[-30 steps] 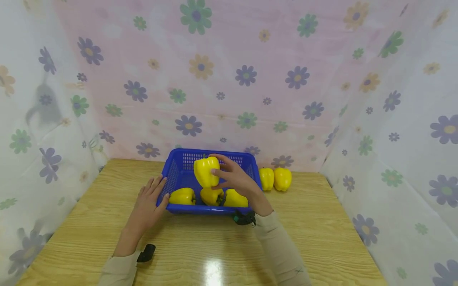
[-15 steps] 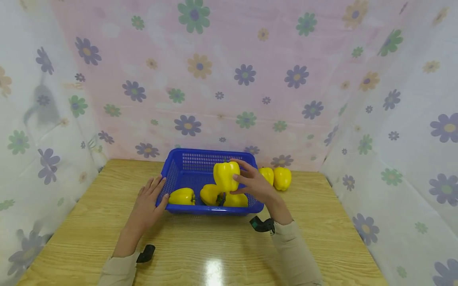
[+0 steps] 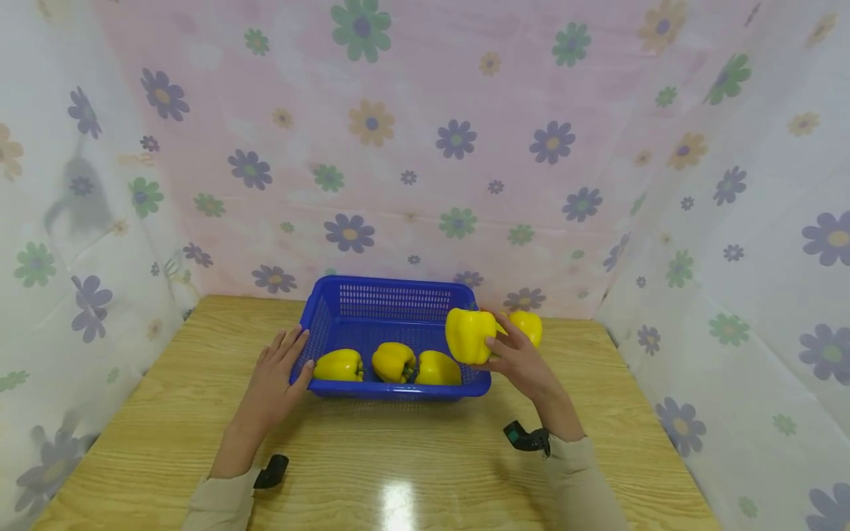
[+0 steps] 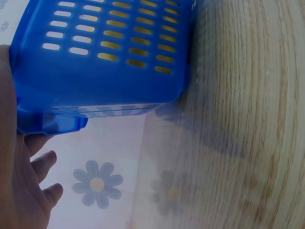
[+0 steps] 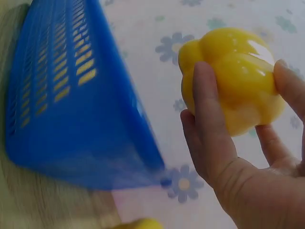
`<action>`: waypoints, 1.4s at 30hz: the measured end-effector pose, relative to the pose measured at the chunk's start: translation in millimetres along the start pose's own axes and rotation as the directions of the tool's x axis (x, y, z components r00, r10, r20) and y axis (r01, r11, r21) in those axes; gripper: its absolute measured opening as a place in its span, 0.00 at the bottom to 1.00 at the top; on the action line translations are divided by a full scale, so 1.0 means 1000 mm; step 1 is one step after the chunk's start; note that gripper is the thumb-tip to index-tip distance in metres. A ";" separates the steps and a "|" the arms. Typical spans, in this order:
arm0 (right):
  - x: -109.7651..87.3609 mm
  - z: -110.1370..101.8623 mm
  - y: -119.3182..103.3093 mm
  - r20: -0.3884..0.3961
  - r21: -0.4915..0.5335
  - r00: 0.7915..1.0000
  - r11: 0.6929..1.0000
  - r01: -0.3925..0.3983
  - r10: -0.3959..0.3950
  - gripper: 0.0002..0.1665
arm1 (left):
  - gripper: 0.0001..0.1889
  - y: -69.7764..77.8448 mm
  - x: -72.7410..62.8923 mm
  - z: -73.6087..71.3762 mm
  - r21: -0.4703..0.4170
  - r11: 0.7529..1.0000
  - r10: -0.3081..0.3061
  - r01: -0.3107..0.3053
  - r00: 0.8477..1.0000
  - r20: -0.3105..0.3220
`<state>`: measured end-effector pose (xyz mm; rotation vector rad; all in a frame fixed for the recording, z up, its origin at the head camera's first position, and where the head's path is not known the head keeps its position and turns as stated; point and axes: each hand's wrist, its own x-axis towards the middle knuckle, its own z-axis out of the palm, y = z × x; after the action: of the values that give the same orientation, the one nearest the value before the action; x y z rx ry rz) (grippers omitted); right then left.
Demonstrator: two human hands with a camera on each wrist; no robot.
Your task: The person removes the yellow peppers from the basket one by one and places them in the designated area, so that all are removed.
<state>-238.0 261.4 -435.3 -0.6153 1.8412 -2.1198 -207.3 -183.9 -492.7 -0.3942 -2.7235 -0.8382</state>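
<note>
In the head view my right hand [image 3: 527, 365] holds a yellow bell pepper [image 3: 467, 335] over the right rim of the blue plastic basket [image 3: 392, 390]. The right wrist view shows fingers and thumb spread round this pepper [image 5: 233, 81], raised beside the basket wall [image 5: 100, 143]. My left hand [image 3: 268, 383] rests on the basket's left rim, its fingers extended; in the left wrist view the fingertips reach past the rim [image 4: 52, 121]. Along the basket's front side lie three yellow bell peppers, a left one [image 3: 339, 364], a middle one [image 3: 392, 360] and a right one [image 3: 437, 369].
Right of the basket, another yellow bell pepper [image 3: 529, 324] stands on the wooden table [image 3: 332, 464]; one beside it is mostly hidden by my right hand. Flower-patterned cloth [image 3: 412, 147] hangs behind and on both sides.
My right hand has carried the held pepper to the right, from above the basket's middle to its right rim. The left hand has stayed in place.
</note>
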 end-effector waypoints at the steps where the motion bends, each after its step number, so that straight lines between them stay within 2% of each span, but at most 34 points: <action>1: -0.003 -0.005 0.001 -0.008 -0.007 1.000 1.000 -0.003 0.003 0.34 | 0.31 0.000 0.000 0.000 -0.001 1.000 -0.001 0.001 1.000 0.001; 6: -0.022 -0.025 0.007 -0.067 -0.049 0.997 0.998 -0.041 0.037 0.37 | 0.31 0.001 -0.001 0.000 -0.005 1.000 -0.005 0.005 1.000 0.004; 10: -0.039 -0.041 0.013 -0.074 -0.069 0.996 0.996 -0.060 0.055 0.37 | 0.31 0.002 -0.001 -0.001 -0.007 1.000 -0.008 0.008 1.000 0.003; 18: -0.069 -0.071 0.015 -0.058 -0.083 0.998 0.997 0.007 -0.012 0.35 | 0.31 0.003 -0.001 -0.001 -0.009 1.000 -0.007 0.007 1.000 0.007; 24: -0.087 -0.092 0.015 -0.122 -0.132 0.993 0.991 -0.009 -0.008 0.36 | 0.31 0.002 -0.001 0.000 -0.006 1.000 -0.005 0.005 1.000 -0.002; 32: -0.104 -0.114 0.016 -0.228 -0.295 0.974 0.953 -0.074 0.005 0.36 | 0.32 0.001 -0.002 0.001 -0.013 1.000 -0.001 0.001 1.000 -0.004; 37: -0.108 -0.126 0.015 -0.248 -0.332 0.968 0.937 -0.105 0.021 0.37 | 0.32 0.002 -0.002 0.000 -0.019 1.000 -0.002 0.002 1.000 -0.001; 42: -0.109 -0.140 0.012 -0.303 -0.359 0.951 0.917 -0.175 0.063 0.38 | 0.32 0.002 -0.002 0.000 -0.018 1.000 -0.005 0.005 1.000 0.006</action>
<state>-210.5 432.1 -477.3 -0.2666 2.4161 -1.8570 -205.0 -182.8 -491.9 -0.3940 -2.7255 -0.8643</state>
